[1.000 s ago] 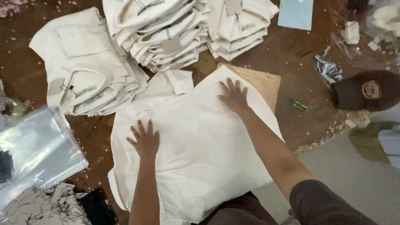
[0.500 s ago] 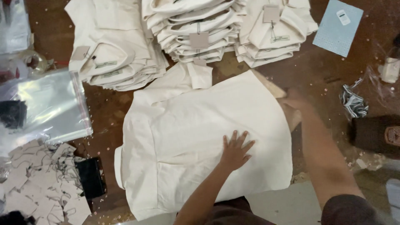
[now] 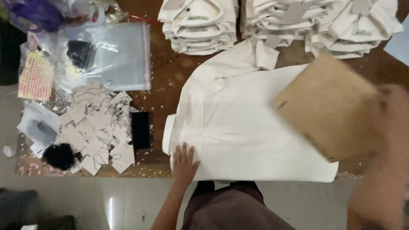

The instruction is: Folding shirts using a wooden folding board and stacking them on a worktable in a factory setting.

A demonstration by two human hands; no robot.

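Cream shirt [image 3: 238,132] lies at the table's near edge under my flat, open left hand [image 3: 184,164]; my blurred right hand [image 3: 394,115] grips the cardboard folding board [image 3: 330,106], which I judge needs squaring on next.

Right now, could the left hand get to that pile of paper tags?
Probably yes. The left hand lies flat on the cream shirt's near edge, holding nothing. The tags lie further left on the table, with only a small black item between.

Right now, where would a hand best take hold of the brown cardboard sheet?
Probably the cardboard sheet is best pinched at its right edge, from the right: it is thin, flat and tilted over the cream shirt, and that edge lies by the blurred right hand.
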